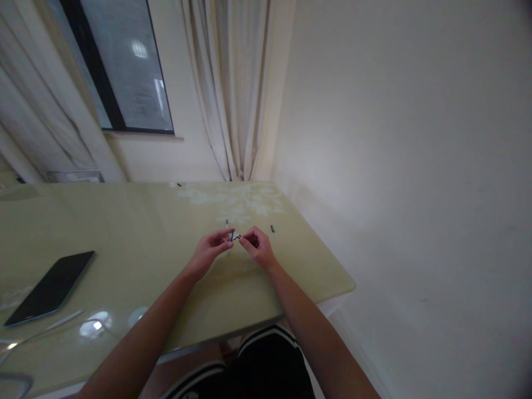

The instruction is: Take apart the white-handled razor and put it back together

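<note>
Over the right half of the table, my left hand and my right hand are close together, fingers pinched. Between their fingertips is a small black-and-white piece, too small to name; both hands seem to grip it. A thin, pale stick with a dark end shows just beyond the left fingertips, partly hidden by that hand. To the right of my right hand a short dark piece lies on the table, apart from the fingers.
The glossy greenish table has a white floral pattern near its far edge. On the left lie a black tablet and a white cable. Another small dark piece is at the back. A wall borders the right side.
</note>
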The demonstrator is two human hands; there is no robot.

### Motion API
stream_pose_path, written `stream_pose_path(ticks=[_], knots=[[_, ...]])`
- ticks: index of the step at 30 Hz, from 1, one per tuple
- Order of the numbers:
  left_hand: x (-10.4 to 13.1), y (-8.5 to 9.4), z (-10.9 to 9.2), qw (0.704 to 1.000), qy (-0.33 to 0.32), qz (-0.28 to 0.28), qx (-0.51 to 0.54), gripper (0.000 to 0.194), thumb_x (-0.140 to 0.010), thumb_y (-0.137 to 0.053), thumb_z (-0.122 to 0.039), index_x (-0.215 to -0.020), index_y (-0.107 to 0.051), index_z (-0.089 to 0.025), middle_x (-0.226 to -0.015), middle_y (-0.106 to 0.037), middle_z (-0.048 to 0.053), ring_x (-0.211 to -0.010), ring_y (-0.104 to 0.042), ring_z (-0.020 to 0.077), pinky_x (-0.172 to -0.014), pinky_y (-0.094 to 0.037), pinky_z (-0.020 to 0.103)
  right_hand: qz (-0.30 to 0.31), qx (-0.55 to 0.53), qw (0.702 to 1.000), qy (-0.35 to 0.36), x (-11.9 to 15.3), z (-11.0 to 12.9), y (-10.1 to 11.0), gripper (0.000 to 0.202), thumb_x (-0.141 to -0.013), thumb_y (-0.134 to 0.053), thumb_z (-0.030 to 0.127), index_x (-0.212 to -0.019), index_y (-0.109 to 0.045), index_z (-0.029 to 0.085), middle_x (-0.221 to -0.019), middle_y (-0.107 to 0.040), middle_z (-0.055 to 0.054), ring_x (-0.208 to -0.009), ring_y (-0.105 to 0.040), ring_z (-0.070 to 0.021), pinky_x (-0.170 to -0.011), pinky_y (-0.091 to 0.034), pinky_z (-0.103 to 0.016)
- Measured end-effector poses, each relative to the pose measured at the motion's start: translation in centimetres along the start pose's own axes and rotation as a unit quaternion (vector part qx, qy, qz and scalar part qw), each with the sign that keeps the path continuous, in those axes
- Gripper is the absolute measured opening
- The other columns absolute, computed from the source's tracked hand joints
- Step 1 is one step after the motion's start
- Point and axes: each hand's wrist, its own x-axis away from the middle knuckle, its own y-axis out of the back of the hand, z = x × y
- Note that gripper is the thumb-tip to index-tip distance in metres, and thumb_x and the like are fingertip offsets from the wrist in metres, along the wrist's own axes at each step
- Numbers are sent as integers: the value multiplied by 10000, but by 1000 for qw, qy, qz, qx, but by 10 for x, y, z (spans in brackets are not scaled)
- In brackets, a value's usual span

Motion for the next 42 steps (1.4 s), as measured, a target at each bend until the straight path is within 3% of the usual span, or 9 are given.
stream_pose_path(ticks=[19, 28, 34, 42], knots=[[1, 0, -1, 1000, 0, -1, -8, 543, -686, -892, -432, -1177, -784, -227, -907, -738, 37, -773, -607, 145, -750, -487, 275, 2, 30, 1000, -2, -1, -2, 1, 389, -851, -703, 570, -828, -575, 204, -618, -481, 46, -559, -413, -115, -535, -311, -252], [2, 2, -2, 1000, 15, -6, -18, 540, -641, -912, -404, -1134, -802, -212, -943, -769, 59, -836, -647, 194, -802, -511, 320, 19, 59, 998, 8, 1, 2, 4, 362, -859, -693, 549, -805, -589, 206, -618, -502, 34, -563, -426, -120, -549, -329, -260], [4, 2, -7, 999, 8, -10, -41, 495, -636, -902, -377, -1093, -821, -204, -751, -692, 5, -711, -594, 158, -727, -488, 295, 32, 56, 998, 0, -1, 5, 2, 375, -841, -706, 552, -761, -583, 207, -600, -489, 42, -542, -405, -112, -536, -315, -259], [4, 2, -11, 999, 10, -18, -42, 490, -615, -914, -373, -1066, -825, -204, -729, -646, -6, -700, -569, 144, -691, -486, 276, 30, 30, 999, -19, -3, 0, 0, 406, -809, -731, 583, -765, -592, 204, -614, -518, 33, -549, -413, -113, -529, -323, -254]])
